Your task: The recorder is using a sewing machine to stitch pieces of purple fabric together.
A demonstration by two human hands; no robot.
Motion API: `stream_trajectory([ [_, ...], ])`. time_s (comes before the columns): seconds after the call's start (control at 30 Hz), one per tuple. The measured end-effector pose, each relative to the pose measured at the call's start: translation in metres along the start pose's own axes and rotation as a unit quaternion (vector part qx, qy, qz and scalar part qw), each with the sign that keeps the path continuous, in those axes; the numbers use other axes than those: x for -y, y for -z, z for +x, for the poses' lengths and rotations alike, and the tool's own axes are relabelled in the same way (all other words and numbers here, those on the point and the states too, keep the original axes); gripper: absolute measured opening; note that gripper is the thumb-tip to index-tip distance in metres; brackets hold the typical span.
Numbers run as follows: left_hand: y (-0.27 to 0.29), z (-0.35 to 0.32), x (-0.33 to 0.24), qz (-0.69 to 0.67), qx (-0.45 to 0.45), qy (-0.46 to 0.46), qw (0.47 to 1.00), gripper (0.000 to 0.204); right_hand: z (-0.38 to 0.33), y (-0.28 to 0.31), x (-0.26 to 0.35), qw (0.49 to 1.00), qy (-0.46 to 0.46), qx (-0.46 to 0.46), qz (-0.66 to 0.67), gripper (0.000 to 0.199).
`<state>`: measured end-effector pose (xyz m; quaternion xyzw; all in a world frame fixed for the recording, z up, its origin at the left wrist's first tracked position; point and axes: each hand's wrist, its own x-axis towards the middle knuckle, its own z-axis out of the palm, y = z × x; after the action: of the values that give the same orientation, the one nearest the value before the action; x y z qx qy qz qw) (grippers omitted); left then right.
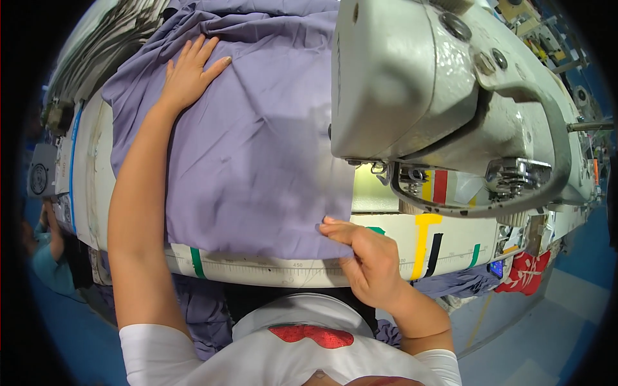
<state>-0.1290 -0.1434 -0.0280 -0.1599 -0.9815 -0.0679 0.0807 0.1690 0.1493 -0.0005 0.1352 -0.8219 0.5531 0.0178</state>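
A wide piece of purple fabric (257, 148) lies across the sewing table, wrinkled toward its far side. My left hand (188, 76) rests flat on its far left part, fingers spread. Near the table's front edge, my right hand (370, 257) pinches the fabric's near right corner between thumb and fingers. Just right of the fabric stands a white sewing machine (386, 83); its head hangs over the fabric's right edge. The needle area is mostly hidden behind the machine head.
A printed ruler strip (270, 270) runs along the front edge with green, yellow and black tape marks. Stacked fabric layers (106, 58) lie at the far left. More purple cloth (467, 281) hangs below the table. Another person (55, 257) is at the left edge.
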Motion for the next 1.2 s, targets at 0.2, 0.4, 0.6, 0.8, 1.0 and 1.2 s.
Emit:
stream_trajectory([
  [0.2,-0.028,0.057,0.028,0.05,-0.024,0.004,0.998,0.071,0.013,-0.002,-0.004,0.997,-0.03,-0.037,-0.057,0.025],
  [0.4,0.026,0.018,-0.088,-0.019,-0.041,-0.075,0.996,0.036,0.013,-0.012,-0.008,0.964,0.038,-0.079,-0.251,0.022],
  [0.6,0.033,-0.154,-0.15,-0.176,0.124,-0.42,0.882,0.058,0.001,-0.012,-0.007,0.936,0.088,-0.07,-0.334,0.014],
  [0.8,0.035,-0.138,-0.144,-0.192,0.128,-0.431,0.872,0.071,0.008,-0.007,-0.011,0.912,0.107,-0.071,-0.389,0.028],
  [1.0,0.033,-0.106,-0.143,-0.169,0.132,-0.428,0.878,0.057,0.022,-0.003,-0.016,0.924,0.054,-0.043,-0.377,0.044],
  [1.2,0.024,-0.083,-0.129,-0.198,0.134,-0.429,0.871,0.057,0.03,-0.004,-0.018,0.913,0.035,-0.041,-0.405,0.056],
])
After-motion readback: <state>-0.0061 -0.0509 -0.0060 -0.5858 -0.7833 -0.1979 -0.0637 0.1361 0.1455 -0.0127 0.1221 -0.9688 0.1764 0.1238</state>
